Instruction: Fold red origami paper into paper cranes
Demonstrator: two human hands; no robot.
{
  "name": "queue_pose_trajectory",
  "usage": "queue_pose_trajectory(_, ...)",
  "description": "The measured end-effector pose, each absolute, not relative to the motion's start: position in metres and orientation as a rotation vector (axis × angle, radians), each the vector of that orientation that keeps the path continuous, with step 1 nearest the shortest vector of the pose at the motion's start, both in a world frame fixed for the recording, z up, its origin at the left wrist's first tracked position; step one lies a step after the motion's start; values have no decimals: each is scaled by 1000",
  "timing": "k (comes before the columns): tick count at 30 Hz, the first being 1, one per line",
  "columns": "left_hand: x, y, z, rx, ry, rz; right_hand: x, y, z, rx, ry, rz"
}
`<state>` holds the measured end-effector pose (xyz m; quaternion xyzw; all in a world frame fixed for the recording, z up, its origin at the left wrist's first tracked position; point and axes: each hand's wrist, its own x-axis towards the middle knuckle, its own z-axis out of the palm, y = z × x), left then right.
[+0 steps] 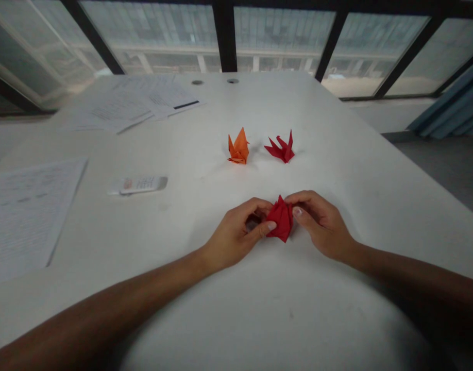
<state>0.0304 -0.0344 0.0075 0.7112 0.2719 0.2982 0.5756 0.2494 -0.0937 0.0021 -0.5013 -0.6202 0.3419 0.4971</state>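
A folded red origami paper (281,219) is between my hands, just above or on the white table (236,309); its pointed tip faces away from me. My left hand (244,226) grips its left side, thumb in front and fingers behind. On the opposite edge, my right hand (321,221) pinches the paper between thumb and fingers. Beyond the hands stand an orange origami crane (239,148) and, to its right, a red origami crane (283,148). The fingertips behind the paper are partly hidden.
A white remote-like object (141,184) lies left of my hands. Printed sheets (31,211) rest at the left edge, and more papers (132,103) spread at the far left. Two round cable holes (233,81) sit near the far edge, before the windows. A blue curtain (451,111) hangs at right.
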Motion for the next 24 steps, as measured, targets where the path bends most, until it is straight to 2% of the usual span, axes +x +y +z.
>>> queue_pose_trajectory(9,28,-33,9,1847,617,738,253,-95,10,-1165,-1581,817)
queue_pose_trajectory(17,28,-36,6,1979,663,880,248,-96,16,-1188,-1602,1021)
queue_pose_trajectory(24,25,-43,13,1986,599,842,245,-102,18,-1201,-1588,1026)
